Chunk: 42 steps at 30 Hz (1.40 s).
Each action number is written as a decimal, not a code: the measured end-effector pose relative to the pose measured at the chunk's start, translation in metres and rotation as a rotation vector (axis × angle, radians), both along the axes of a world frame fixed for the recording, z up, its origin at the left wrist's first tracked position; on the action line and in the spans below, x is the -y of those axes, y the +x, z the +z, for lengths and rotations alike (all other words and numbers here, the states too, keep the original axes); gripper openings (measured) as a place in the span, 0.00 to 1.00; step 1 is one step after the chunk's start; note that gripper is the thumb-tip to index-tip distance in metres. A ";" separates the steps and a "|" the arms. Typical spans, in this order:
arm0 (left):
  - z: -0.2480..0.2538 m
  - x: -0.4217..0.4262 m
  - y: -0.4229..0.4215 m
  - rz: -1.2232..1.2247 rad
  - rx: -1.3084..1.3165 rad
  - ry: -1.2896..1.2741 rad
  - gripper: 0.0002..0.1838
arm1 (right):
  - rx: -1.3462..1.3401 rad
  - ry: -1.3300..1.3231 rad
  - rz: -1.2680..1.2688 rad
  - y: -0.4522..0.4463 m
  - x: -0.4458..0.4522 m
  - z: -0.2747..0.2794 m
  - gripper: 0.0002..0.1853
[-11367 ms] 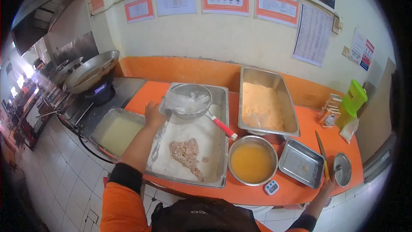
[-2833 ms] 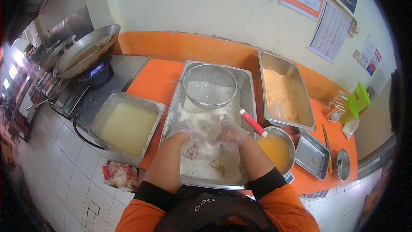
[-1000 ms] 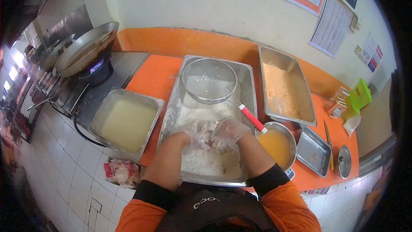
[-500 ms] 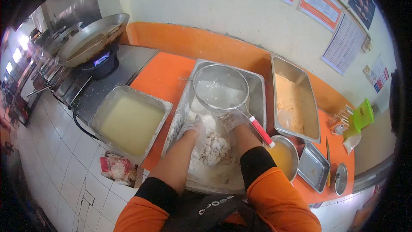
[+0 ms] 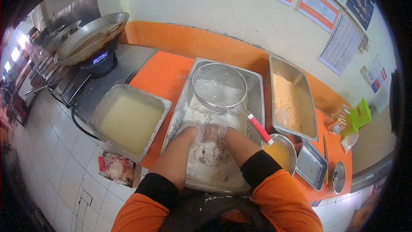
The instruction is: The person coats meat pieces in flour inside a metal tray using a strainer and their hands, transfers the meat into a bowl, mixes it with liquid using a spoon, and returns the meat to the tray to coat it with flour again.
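My left hand (image 5: 192, 129) and my right hand (image 5: 213, 132), both in clear plastic gloves, are close together in a deep steel pan (image 5: 259, 103). White flour (image 5: 195, 112) covers the bottom of this pan. Just on the near side of my hands lies a clump of flour-coated pieces (image 5: 208, 154), its kind hidden by the coating. Both hands are at the far side of the clump. Their fingers are blurred and partly hidden, so I cannot make out whether they grip anything. A round sieve (image 5: 219, 85) with a red-and-white handle rests across the pan's far part.
Left stands a pan of pale liquid (image 5: 131, 122); beyond it a wok (image 5: 92, 38) sits over a lit burner (image 5: 100, 57). Right are a pan of orange-tinted powder (image 5: 286, 103), a bowl of yellow liquid (image 5: 279, 154), a small steel tray (image 5: 312, 165) and a lid (image 5: 339, 178).
My hands have come together, the right one moving left and nearer to me over the clump. The clump looks whiter and less exposed. The view has shifted slightly.
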State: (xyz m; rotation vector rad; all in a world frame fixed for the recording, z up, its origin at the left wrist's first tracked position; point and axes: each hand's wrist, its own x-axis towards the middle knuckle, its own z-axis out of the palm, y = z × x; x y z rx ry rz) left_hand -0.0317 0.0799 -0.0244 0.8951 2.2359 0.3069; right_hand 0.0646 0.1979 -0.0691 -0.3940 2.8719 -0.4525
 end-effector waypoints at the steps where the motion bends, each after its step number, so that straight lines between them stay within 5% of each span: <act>1: -0.002 0.002 -0.002 -0.077 -0.012 -0.039 0.22 | 0.012 -0.052 -0.033 0.009 0.008 0.017 0.20; 5: 0.056 0.035 0.012 -0.455 -0.012 -0.176 0.23 | 0.062 -0.256 -0.162 0.053 0.047 0.112 0.19; 7: 0.054 0.042 0.029 -0.616 -0.058 -0.248 0.24 | 0.118 -0.184 -0.241 0.062 0.052 0.113 0.18; 12: 0.016 0.029 0.077 -0.522 -0.257 -0.171 0.25 | 0.314 0.445 -0.473 0.067 0.058 0.040 0.13; 15: 0.028 0.022 0.076 -0.386 -0.246 0.004 0.26 | 0.062 0.142 -0.967 0.068 0.041 0.008 0.10; 18: 0.005 0.008 0.055 -0.109 -0.194 0.311 0.26 | 0.105 0.197 -0.768 0.070 0.031 0.070 0.11; 22: 0.021 0.017 0.029 -0.217 -0.271 0.012 0.26 | 0.209 0.076 -0.494 0.087 0.042 0.118 0.12; 26: -0.009 0.013 0.030 -0.555 -0.303 -0.032 0.27 | 0.173 0.289 -0.489 0.099 0.090 0.076 0.14; 30: 0.000 0.009 0.048 -0.522 -0.301 -0.018 0.27 | -0.016 0.340 -0.734 0.106 0.105 0.029 0.15; 33: 0.005 0.005 0.037 -0.477 -0.204 0.014 0.28 | -0.048 0.251 -0.753 0.102 0.088 0.061 0.16; 34: -0.002 0.002 0.037 -0.426 -0.219 0.054 0.28 | 0.290 0.262 -0.717 0.084 0.075 0.064 0.21; 36: -0.020 -0.010 0.038 -0.277 -0.301 0.133 0.29 | 0.332 0.358 -0.593 0.083 0.075 0.085 0.17; 37: 0.024 -0.001 0.050 -0.196 -0.302 0.046 0.29 | 0.359 0.401 -0.529 0.086 0.079 0.091 0.15; 39: 0.058 0.009 0.042 -0.239 -0.228 -0.016 0.29 | 0.294 0.333 -0.307 0.088 0.084 0.081 0.15; 42: 0.051 0.028 0.027 -0.220 -0.160 -0.068 0.28 | -0.155 0.333 -0.160 0.090 0.112 0.026 0.16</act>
